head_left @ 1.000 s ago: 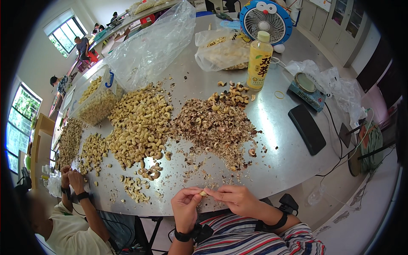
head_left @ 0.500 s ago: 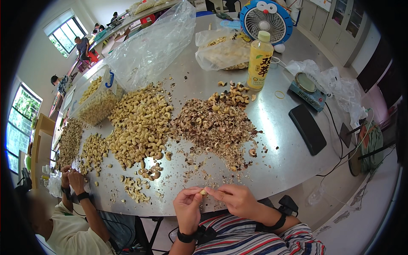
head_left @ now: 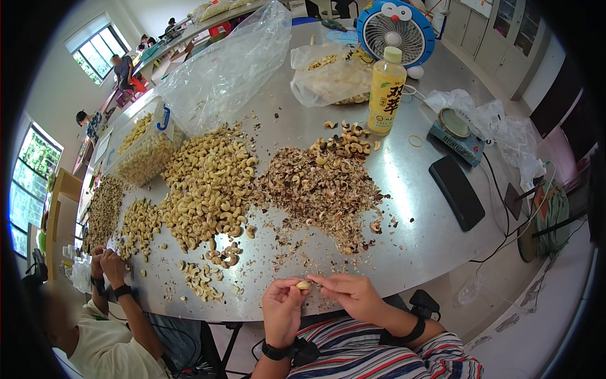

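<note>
A pale cashew nut (head_left: 303, 285) sits between the thumb and fingers of my left hand (head_left: 281, 311), over the near edge of the metal table. Close on its right is my right hand (head_left: 355, 295), thumb and forefinger pinched at the nut's side; whatever is in that pinch is too small to make out. Beyond my hands spreads a heap of brown skin flakes (head_left: 309, 196), with darker cashews at its far end. Left of it lies a large pile of cashews (head_left: 205, 183), and nearer is a small group of cashews (head_left: 201, 282).
A co-worker's hands (head_left: 108, 266) are at the table's left, near a clear tub of cashews (head_left: 144, 155). Farther back are plastic bags (head_left: 334, 85), a yellow bottle (head_left: 386, 95) and a blue fan (head_left: 396, 38). A black phone (head_left: 457, 192) and a small scale (head_left: 456, 136) lie to the right.
My right fingertips have drawn slightly back from the cashew, so more of it shows. My left hand has shifted a little to the right.
</note>
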Demonstrator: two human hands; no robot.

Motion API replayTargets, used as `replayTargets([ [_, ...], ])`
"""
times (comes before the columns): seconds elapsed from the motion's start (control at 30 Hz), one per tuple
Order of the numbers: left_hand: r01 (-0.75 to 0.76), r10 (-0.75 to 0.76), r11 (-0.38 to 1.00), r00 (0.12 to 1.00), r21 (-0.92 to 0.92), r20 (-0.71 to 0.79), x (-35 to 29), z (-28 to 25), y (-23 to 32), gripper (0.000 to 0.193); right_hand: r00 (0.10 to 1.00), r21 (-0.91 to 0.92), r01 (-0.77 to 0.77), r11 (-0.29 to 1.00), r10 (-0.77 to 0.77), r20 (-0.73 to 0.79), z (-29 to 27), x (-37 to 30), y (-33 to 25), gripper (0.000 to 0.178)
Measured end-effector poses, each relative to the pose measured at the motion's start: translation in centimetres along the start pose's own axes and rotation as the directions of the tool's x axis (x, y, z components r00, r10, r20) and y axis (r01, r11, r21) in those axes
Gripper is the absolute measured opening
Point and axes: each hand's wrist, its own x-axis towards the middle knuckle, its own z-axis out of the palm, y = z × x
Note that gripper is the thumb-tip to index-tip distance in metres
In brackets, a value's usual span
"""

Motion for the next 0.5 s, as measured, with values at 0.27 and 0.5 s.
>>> replayTargets([
  [0.27, 0.067, -0.065, 0.994, 0.998, -0.084, 0.025, 0.12, -0.26, -0.18, 0.009, 0.999, -0.041, -0.033, 0.999, 0.034, 0.024, -0.28, 0.16, -0.36, 0.036],
  [0.5, 0.073, -0.069, 0.993, 0.997, -0.097, 0.044, 0.14, -0.20, -0.17, 0.008, 0.997, -0.135, 0.055, 0.989, -0.048, 0.057, -0.24, 0.02, -0.33, 0.039],
])
